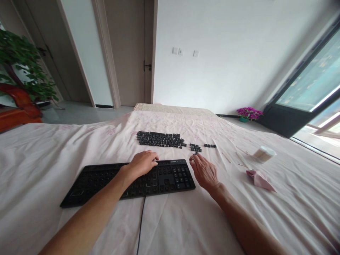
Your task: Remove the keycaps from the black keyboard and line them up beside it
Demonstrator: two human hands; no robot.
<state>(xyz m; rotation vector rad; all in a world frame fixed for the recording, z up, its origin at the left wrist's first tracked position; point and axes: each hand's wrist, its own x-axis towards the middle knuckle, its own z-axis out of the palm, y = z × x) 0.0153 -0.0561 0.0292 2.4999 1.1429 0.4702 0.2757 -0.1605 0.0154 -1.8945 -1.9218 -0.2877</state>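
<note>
Keyboard (106, 179) lengthwise left-right, cable toward person

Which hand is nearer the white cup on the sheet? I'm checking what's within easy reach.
Right. The right hand rests on the sheet just off the keyboard's right end, with the white cup farther right. The left hand lies on the keyboard, farther from it.
</note>
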